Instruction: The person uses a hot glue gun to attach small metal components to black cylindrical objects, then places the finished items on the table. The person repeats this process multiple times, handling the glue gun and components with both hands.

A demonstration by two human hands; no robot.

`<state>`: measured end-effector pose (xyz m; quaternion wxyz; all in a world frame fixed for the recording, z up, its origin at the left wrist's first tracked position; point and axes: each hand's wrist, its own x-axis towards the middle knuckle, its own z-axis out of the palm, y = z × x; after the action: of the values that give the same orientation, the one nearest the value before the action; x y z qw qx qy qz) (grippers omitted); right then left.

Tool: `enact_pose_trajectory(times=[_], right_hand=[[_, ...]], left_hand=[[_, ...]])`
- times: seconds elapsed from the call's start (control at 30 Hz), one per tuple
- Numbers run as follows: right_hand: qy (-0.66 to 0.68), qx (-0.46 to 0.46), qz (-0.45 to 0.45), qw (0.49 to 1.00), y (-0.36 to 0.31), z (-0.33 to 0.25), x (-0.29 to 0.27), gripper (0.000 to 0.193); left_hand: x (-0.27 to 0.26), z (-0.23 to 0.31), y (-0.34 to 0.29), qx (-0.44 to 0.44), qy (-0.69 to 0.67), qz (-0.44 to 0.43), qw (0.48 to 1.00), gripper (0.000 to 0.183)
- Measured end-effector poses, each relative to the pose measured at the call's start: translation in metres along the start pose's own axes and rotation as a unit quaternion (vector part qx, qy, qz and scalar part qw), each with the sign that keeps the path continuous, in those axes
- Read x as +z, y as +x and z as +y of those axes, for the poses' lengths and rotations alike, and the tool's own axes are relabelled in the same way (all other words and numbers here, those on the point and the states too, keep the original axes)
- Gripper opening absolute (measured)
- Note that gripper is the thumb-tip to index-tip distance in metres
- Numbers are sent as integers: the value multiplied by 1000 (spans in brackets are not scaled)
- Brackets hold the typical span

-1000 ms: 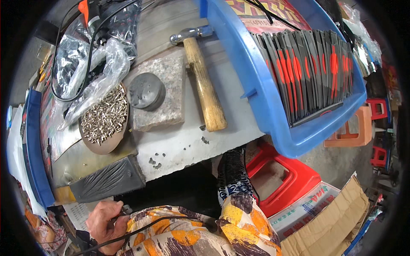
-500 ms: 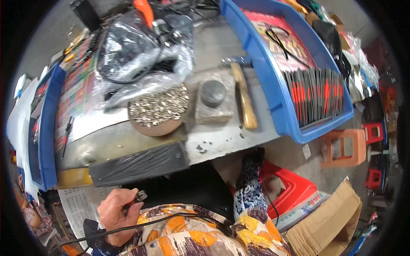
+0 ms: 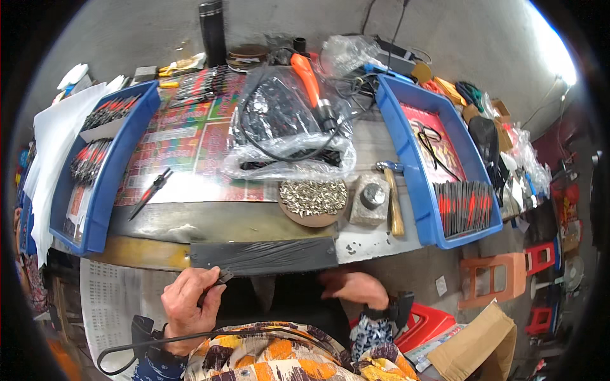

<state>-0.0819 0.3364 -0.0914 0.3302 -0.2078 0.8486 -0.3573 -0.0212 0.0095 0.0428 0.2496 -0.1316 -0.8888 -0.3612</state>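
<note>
My left hand (image 3: 190, 298) is closed, pinching a small dark piece with a grey, metal-looking tip (image 3: 225, 275) between thumb and fingers. It is just in front of the dark, scored strip (image 3: 264, 256) along the table's near edge; the piece's kind is too small to make out. To the right, my right hand (image 3: 356, 287) hangs in front of the same edge, pointing left, its fingers smeared by motion. Beyond the strip, a round dish (image 3: 311, 220) holds many small silvery metal parts. Beside it a dark round block sits on a stone-like slab (image 3: 368, 216), next to a wooden-handled hammer (image 3: 395, 206).
A blue tray (image 3: 105, 216) with black-and-red pieces stands left; another blue tray (image 3: 422, 219) with a row of flat ones stands right. An orange-handled power tool (image 3: 306, 79) lies on a plastic bag (image 3: 254, 140). A black-and-red tool (image 3: 151, 193) lies at left.
The view has tilted up, showing more of the table and the wall. My right hand has come into sight and moves by the table edge. My left hand still pinches the small piece.
</note>
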Motion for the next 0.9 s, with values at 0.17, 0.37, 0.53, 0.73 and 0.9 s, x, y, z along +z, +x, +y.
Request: enact_pose_trajectory(times=[0.17,0.37,0.53,0.73,0.9], right_hand=[[17,-256,-23,966,-18,-127,-34,32],[-134,-279,320,895,18,-180,-62,18],[-253,-324,381,828,81,-196,-83,7],[-364,-327,328,808,130,-206,-96,11],[-422,-332,316,782,153,-206,-95,5]], left_hand=[[-10,-8,1,-33,-8,6,999,23],[-6,-13,4,-38,-14,16,999,21],[-7,-19,5,-44,-37,19,998,20],[-13,-28,4,-48,-41,26,998,19],[-17,-33,3,-64,-43,31,997,19]])
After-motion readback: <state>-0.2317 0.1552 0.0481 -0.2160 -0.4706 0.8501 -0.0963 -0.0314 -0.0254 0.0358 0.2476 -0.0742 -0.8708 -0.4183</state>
